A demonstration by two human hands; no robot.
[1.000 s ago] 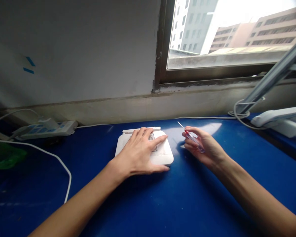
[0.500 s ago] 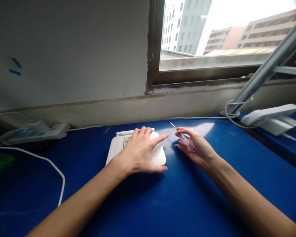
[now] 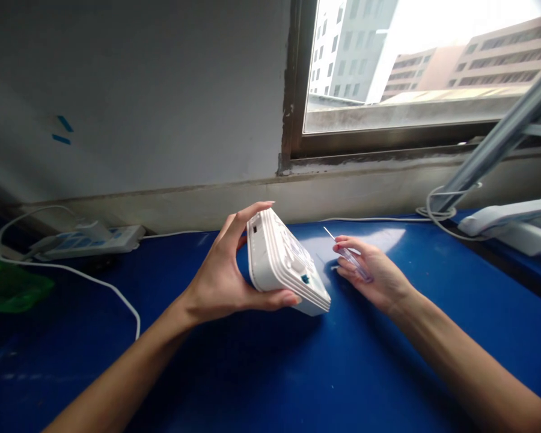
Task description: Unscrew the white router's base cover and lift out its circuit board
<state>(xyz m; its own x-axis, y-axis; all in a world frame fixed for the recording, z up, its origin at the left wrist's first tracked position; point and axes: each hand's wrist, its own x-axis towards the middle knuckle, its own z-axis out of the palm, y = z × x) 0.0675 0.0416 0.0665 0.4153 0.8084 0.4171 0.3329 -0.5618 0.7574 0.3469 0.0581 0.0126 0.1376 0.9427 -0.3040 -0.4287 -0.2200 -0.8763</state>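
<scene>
My left hand (image 3: 220, 273) grips a flat white plastic device (image 3: 282, 261) by its edges, thumb below and fingers over the top. The device is tipped up on its side above the blue table (image 3: 297, 367), its ribbed face turned to the right. My right hand (image 3: 372, 273) rests on the table just right of the device. Its fingers are closed on a small screwdriver (image 3: 349, 255) with a clear handle and a thin metal shaft that points up and to the left.
A white power strip (image 3: 92, 239) with a plug and a white cable (image 3: 103, 288) lies at the back left. A green object (image 3: 13, 288) sits at the far left edge. A metal arm (image 3: 500, 141) and a white fixture (image 3: 509, 218) stand at the right, under the window.
My left hand has lifted the white device off the table and tipped it onto its side; before, the hand lay flat on top of it. My right hand has stayed put with the screwdriver.
</scene>
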